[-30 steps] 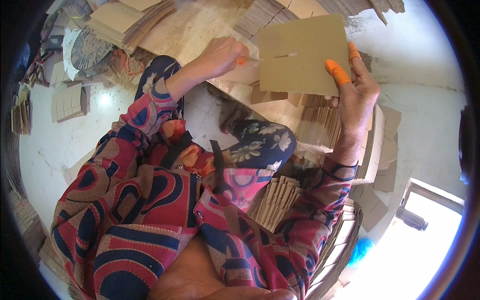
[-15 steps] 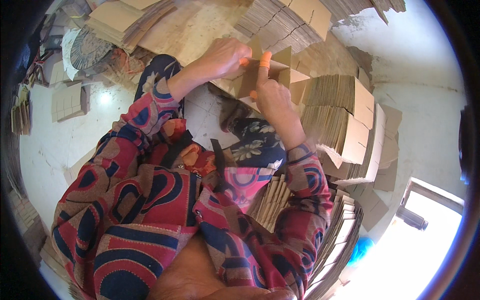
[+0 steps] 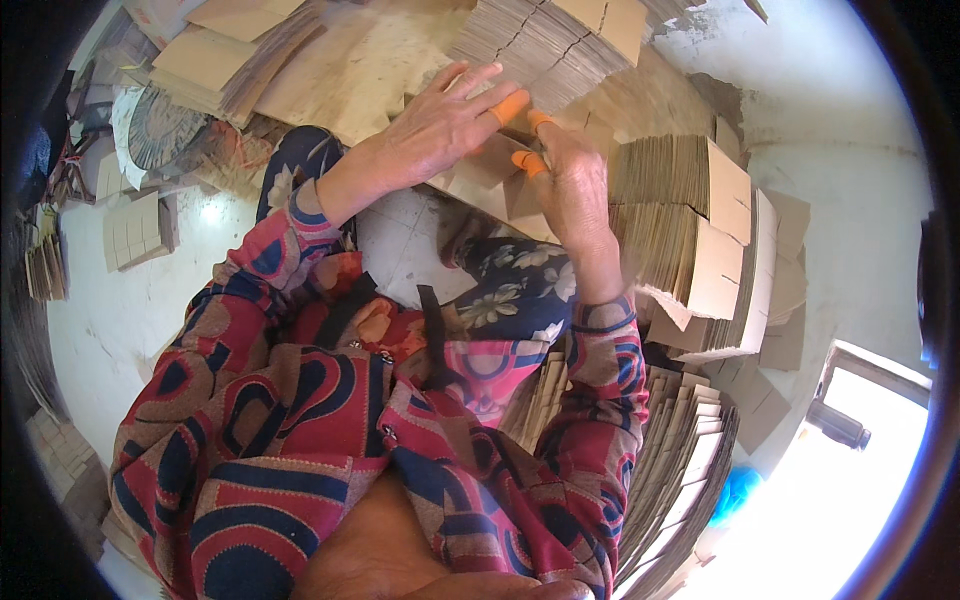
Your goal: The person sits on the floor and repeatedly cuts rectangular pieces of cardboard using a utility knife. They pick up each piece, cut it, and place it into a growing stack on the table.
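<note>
My left hand (image 3: 445, 122) is over the work surface with its fingers stretched out and apart; an orange finger cover (image 3: 510, 106) sits on one fingertip. Just right of it, my right hand (image 3: 576, 180) has its orange-capped thumb and forefinger bent at the edge of a brown cardboard divider (image 3: 488, 164). The divider's far side is partly hidden behind both hands. Closer to me, another tan cardboard piece (image 3: 528, 208) lies beneath the right hand.
Slotted cardboard sheets stand in a tall stack (image 3: 660, 210) right of my hand. Beyond my hands is another stack (image 3: 545, 45), and more sheets (image 3: 215, 65) lie at the far left. Upright strips (image 3: 670, 460) stand by my right elbow. A round fan-like object (image 3: 168, 128) is at left.
My left hand has gone from closed fingers at the divider to spread fingers. My right hand's pointing forefinger has bent in. The upright cardboard panels now show lower and less plainly.
</note>
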The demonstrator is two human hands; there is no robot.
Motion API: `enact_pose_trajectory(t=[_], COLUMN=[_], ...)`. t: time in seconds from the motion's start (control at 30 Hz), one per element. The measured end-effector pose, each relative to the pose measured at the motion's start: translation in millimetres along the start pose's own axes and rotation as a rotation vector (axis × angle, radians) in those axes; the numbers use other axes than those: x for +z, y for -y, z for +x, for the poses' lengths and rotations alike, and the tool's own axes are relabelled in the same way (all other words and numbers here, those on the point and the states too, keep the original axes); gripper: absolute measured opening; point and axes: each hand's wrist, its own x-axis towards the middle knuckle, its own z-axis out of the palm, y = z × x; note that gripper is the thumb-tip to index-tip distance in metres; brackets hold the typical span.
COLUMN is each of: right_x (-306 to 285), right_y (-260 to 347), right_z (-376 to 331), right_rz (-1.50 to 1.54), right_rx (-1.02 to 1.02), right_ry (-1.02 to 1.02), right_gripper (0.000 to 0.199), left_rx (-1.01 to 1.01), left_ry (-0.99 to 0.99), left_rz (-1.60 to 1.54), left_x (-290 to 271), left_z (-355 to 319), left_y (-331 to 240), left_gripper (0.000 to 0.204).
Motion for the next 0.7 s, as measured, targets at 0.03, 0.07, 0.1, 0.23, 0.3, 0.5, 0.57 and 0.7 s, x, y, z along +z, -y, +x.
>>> enact_pose_trajectory(t=[0.03, 0.07, 0.1, 0.23, 0.3, 0.5, 0.57, 0.7], right_x=[0, 0, 0, -1, -3, -9, -8, 3], right_y=[-1, -3, -5, -11, -12, -20, -31, -93], right_z=[-1, -3, -6, -20, -25, -37, -38, -35], right_rz=[0.085, 0.079, 0.074, 0.190, 0.170, 0.409, 0.548, 0.483], right_rx=[-0.004, -0.031, -0.056, 0.124, 0.178, 0.012, 0.044, 0.484], right_ry=[-0.030, -0.046, -0.060, -0.043, 0.094, 0.173, 0.071, -0.256], right_gripper=[0.052, 0.052, 0.052, 0.051, 0.046, 0.037, 0.035, 0.045], left_rx=[0.005, 0.008, 0.011, -0.124, -0.119, 0.027, 0.065, 0.008], left_ry=[0.012, 0.023, 0.037, 0.158, 0.163, 0.360, 0.318, 0.238], left_rz=[-0.026, -0.051, -0.079, -0.216, -0.178, -0.297, -0.269, -0.267], left_x=[2, 5, 4, -9, -15, -1, -6, -43], left_z=[0, 0, 2, 6, 8, -1, -8, -14], left_y=[0, -1, -2, -9, -11, -2, 2, 7], left_gripper=[0.065, 0.067, 0.069, 0.066, 0.059, 0.021, 0.014, 0.014])
